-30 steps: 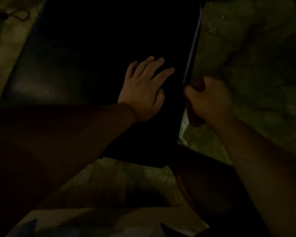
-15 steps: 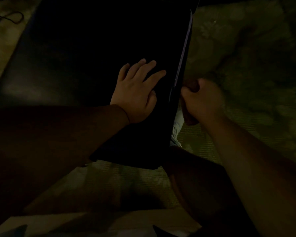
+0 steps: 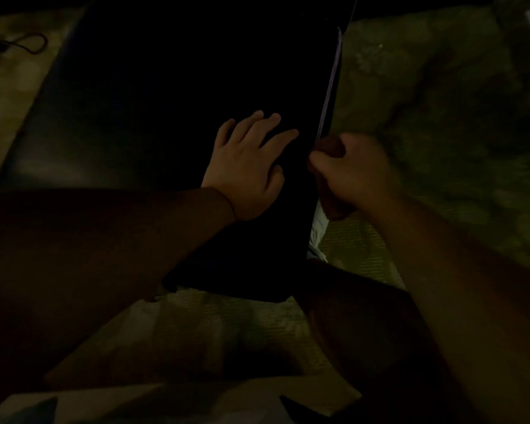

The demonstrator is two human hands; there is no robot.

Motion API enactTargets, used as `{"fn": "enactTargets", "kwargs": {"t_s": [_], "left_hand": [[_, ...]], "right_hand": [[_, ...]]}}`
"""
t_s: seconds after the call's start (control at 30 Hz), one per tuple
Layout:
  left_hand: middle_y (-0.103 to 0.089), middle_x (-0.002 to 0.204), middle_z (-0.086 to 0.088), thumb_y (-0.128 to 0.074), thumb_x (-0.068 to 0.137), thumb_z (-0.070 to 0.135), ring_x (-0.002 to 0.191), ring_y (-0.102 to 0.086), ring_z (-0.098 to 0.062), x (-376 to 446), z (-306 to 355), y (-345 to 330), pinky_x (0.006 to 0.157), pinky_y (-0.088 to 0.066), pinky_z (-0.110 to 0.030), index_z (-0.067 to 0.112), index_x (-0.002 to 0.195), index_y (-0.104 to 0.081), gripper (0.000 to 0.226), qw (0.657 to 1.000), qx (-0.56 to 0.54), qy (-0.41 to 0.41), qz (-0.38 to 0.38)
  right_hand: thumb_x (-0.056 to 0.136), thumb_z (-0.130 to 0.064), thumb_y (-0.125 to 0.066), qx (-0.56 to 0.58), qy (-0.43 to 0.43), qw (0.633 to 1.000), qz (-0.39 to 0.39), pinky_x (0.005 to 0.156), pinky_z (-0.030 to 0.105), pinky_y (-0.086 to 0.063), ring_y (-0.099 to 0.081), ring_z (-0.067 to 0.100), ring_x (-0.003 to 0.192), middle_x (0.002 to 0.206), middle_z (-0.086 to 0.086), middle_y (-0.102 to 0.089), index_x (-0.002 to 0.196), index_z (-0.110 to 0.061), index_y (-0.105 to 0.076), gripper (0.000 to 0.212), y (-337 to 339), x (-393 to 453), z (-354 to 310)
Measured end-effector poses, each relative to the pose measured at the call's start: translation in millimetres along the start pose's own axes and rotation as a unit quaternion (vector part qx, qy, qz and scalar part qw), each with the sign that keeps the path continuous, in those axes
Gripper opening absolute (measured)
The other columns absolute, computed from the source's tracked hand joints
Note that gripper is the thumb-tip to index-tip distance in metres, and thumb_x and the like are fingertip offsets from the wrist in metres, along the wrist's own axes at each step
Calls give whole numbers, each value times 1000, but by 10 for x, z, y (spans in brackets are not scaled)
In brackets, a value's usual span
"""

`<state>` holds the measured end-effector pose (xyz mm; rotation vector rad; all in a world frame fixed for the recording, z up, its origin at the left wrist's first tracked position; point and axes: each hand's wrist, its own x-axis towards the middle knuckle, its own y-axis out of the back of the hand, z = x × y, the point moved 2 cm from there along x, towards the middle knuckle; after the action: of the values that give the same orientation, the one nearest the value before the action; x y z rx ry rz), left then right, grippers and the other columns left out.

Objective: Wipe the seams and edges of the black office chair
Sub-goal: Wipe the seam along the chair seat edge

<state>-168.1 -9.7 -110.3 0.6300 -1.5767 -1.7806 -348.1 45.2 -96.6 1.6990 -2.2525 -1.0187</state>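
The black office chair [image 3: 178,96] fills the upper middle of the dim view as a broad dark panel. A thin pale seam line [image 3: 329,87] runs down its right edge. My left hand [image 3: 248,166] lies flat on the panel, fingers spread and pointing toward that edge. My right hand [image 3: 355,172] is a fist against the right edge, just below the pale line. It grips a dark cloth [image 3: 331,146] that shows above and below the fist. Both forearms reach in from the bottom corners.
A patterned greenish carpet [image 3: 441,102] lies to the right of the chair and below it. A black cord [image 3: 28,44] loops on the floor at the top left. Something small and white [image 3: 317,231] shows beside the chair's lower right edge. A pale flat surface [image 3: 166,402] crosses the bottom.
The view has shifted slightly. My left hand stays flat on the panel. My right fist stays at the right edge and has barely moved along it.
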Motion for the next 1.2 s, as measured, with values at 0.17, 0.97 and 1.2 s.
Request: {"fn": "enactTargets", "kwargs": {"t_s": [0.17, 0.97, 1.2], "left_hand": [[-39, 158, -6, -29, 89, 48, 149, -28, -31, -27, 7, 45, 119, -20, -57, 32, 152, -41, 66, 1000, -9, 10, -24], [-40, 157, -2, -37, 89, 49, 149, -28, -28, -647, 201, 68, 119, -20, -54, 34, 147, -46, 61, 998, -52, -11, -13], [-44, 155, 1, -41, 87, 51, 147, -31, -25, -597, 160, 58, 119, -19, -50, 33, 146, -48, 62, 997, -79, 0, 1]], "right_hand": [[89, -34, -63, -15, -11, 1000, 1, 52, 22, -38, -57, 10, 69, 79, 0, -61, 95, -8, -67, 27, 10, -36, -33], [93, -18, -63, 353, -312, 881, 42, 44, 26, -51, -67, 17, 64, 94, 6, -68, 101, -16, -64, 8, 59, -942, 73], [74, -33, -71, 69, -173, 982, 8, 84, 42, -57, -65, 24, 91, 103, 5, -66, 85, -28, -60, 16, 121, -594, -58]]}}
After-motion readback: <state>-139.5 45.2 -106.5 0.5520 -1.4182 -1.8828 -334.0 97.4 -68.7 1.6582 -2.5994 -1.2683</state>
